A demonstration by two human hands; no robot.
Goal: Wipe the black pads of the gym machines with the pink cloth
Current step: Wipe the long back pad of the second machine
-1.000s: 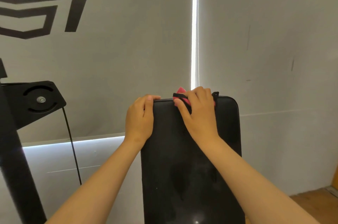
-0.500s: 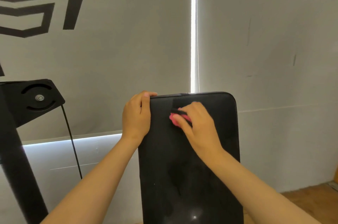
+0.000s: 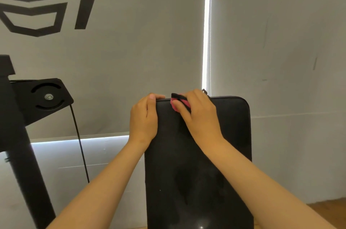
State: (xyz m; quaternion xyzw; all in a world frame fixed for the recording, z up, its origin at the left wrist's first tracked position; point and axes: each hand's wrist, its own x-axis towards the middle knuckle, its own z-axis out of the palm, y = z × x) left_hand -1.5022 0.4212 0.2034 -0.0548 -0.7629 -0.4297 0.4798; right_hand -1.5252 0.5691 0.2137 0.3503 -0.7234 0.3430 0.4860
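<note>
Pink cloth (image 3: 174, 106) | right hand (image 3: 202, 116) grip holds it on black pad (image 3: 196, 172) top | left hand (image 3: 143, 118) grips pad corner

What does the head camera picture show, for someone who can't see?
A person's right hand presses a pink cloth near the top edge of an upright black pad, while the left hand grips its upper corner. Grey blinds hang behind.

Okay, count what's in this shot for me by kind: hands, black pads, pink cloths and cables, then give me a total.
Hands: 2, the left hand and the right hand
Pads: 1, the black pad
Cloths: 1, the pink cloth
Cables: 1, the cable
Total: 5
</note>
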